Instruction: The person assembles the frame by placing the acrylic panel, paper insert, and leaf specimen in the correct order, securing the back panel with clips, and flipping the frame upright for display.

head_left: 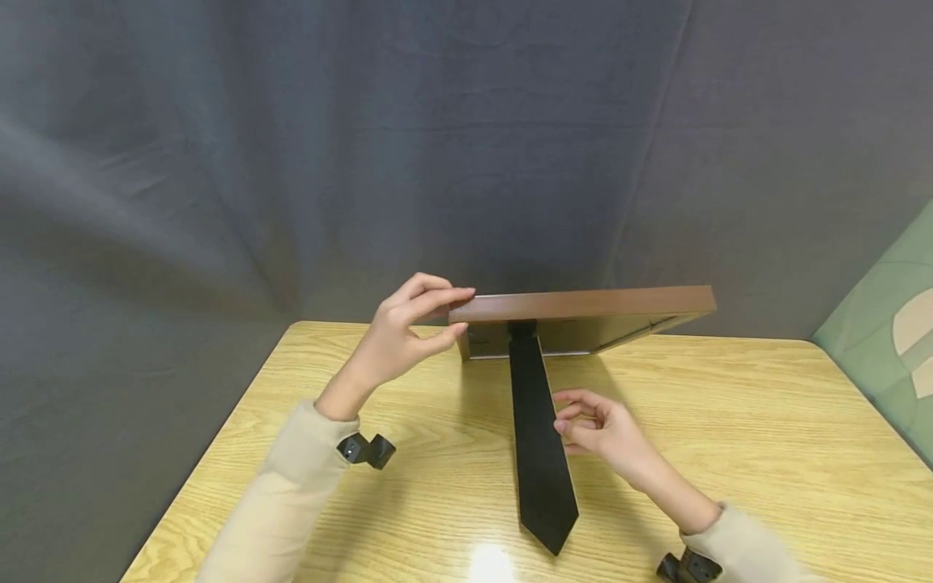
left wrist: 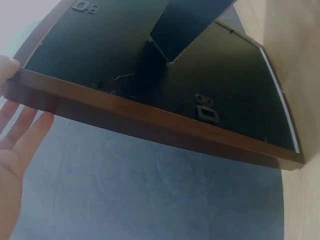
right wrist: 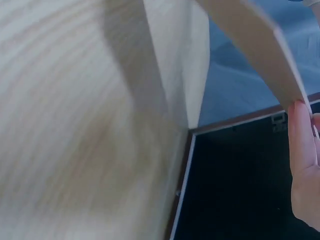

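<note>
A brown picture frame (head_left: 583,304) stands upright near the table's back edge, its black backing (left wrist: 115,45) facing me. From that backing a long black easel stand (head_left: 539,445) with a pointed end sticks out toward me. My left hand (head_left: 399,332) pinches the frame's upper left corner, thumb on the back side and fingers on the front. At the stand's right edge my right hand (head_left: 601,429) pinches the board, with the thumb on its black face. The right wrist view shows the stand's light brown underside and this hand's fingers (right wrist: 300,135) at its edge.
The wooden table (head_left: 729,421) carries the frame, and a grey curtain (head_left: 466,146) hangs close behind it. A green patterned panel (head_left: 885,324) stands along the right side. Metal hangers (left wrist: 206,107) are fixed to the frame's backing.
</note>
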Available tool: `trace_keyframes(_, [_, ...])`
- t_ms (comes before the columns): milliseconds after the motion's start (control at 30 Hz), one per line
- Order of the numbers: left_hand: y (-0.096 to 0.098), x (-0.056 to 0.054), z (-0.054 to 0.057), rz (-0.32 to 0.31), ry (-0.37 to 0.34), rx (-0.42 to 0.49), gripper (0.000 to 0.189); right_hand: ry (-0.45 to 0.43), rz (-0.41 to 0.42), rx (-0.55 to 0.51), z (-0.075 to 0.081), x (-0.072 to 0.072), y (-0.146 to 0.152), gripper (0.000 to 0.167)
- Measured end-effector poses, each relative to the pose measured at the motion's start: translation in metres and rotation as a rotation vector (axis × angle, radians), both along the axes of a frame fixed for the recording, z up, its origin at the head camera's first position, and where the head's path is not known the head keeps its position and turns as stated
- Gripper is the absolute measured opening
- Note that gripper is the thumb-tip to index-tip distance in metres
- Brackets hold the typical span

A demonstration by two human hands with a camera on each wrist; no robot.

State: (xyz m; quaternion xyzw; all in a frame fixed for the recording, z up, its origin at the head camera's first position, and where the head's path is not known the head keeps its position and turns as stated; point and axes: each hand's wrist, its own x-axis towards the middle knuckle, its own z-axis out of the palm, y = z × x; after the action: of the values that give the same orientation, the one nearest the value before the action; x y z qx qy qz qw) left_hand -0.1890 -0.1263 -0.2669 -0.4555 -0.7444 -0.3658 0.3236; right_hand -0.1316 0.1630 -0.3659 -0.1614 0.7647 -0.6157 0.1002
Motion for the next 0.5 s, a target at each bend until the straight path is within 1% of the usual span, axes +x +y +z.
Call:
trace_keyframes(67, [-0.001,0.001,-0.003,0.0,0.019,-0.011,0.036,-0.031,0.001,-0.012,-0.004,0.001,-0.002,0.047])
trace_keyframes(200, [-0.005,0.004,-0.007,-0.02,0.021,-0.009,0.036,-0.057,0.0,-0.024,-0.01,0.001,-0.007,0.046])
trace_keyframes(333, [-0.008,0.008,-0.01,-0.019,0.025,-0.014,0.035,-0.076,-0.018,-0.014,-0.015,0.003,-0.011,0.045])
trace_keyframes(500, [-0.011,0.013,-0.017,-0.021,0.027,-0.022,0.032,-0.103,-0.024,0.006,-0.021,0.006,-0.014,0.042])
